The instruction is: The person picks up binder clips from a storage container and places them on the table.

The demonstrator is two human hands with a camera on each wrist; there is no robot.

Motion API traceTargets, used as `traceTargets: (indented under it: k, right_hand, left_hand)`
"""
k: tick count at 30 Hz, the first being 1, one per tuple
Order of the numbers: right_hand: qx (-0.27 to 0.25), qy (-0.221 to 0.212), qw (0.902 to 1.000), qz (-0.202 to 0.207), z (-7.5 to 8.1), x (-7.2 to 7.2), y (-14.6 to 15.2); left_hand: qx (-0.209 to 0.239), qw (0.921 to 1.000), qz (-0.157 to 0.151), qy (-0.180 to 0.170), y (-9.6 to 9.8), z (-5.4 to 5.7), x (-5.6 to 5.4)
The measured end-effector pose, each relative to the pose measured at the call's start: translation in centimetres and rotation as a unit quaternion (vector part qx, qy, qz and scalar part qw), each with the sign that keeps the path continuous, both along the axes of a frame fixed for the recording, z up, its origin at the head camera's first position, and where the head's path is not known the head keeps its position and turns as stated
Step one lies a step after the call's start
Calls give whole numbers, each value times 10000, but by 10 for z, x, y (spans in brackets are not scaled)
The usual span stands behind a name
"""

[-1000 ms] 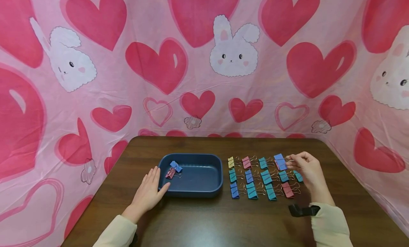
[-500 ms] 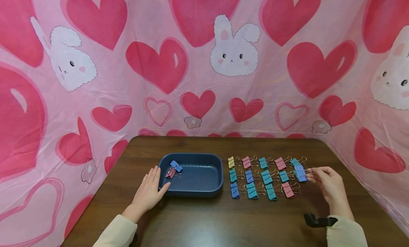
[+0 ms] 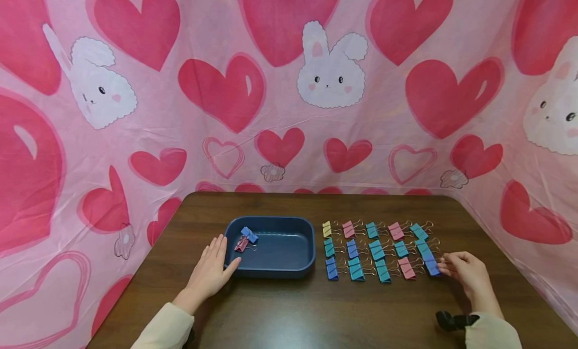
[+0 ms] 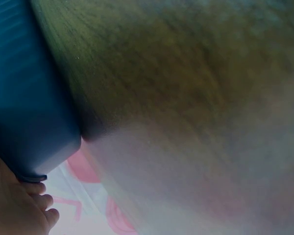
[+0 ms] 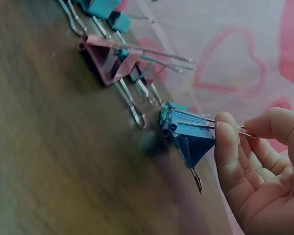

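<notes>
My right hand [image 3: 469, 276] pinches a wire handle of a blue binder clip [image 3: 432, 268] between thumb and fingers, at the near right end of the rows. In the right wrist view the blue binder clip [image 5: 193, 139] sits close over the table, its lower handle pointing down. A teal binder clip [image 3: 423, 248] lies just behind it, and a pink one [image 3: 407, 269] to its left. My left hand [image 3: 207, 271] rests with straight fingers against the left side of a dark blue tray [image 3: 289, 274]; in the left wrist view its fingertips are at the tray's [image 4: 34, 107] rim.
Three rows of binder clips in yellow, pink, teal and blue lie right of the tray, such as a yellow clip [image 3: 327, 229]. Inside the tray are a blue clip [image 3: 249, 234] and a pink clip [image 3: 241, 244]. A heart-patterned cloth [image 3: 280, 113] surrounds the table [image 3: 289, 309].
My right hand has carried the blue binder clip from the back row rightward and toward me, to the near row's right end. My left hand has stayed at the tray.
</notes>
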State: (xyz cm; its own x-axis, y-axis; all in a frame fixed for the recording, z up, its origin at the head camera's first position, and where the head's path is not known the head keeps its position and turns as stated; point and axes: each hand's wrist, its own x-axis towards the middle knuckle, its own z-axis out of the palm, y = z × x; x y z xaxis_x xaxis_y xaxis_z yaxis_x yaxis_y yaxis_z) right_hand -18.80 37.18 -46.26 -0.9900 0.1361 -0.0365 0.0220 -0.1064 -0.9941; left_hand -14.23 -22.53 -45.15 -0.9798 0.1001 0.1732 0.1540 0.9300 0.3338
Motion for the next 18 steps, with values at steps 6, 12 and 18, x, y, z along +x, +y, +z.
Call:
traceTargets:
  k: [6,12,18]
  right_hand:
    - [62,-119,9997,191,-6,0,3]
    - [175,-222,9993,256,-9,-1,5]
    - [237,-378,9990,77,-6,1,7]
  left_hand:
    - [-22,10000,5,22,0,0,0]
    - [10,10000,7,-15,0,0,0]
    - [-1,10000,4,24,0,0,0]
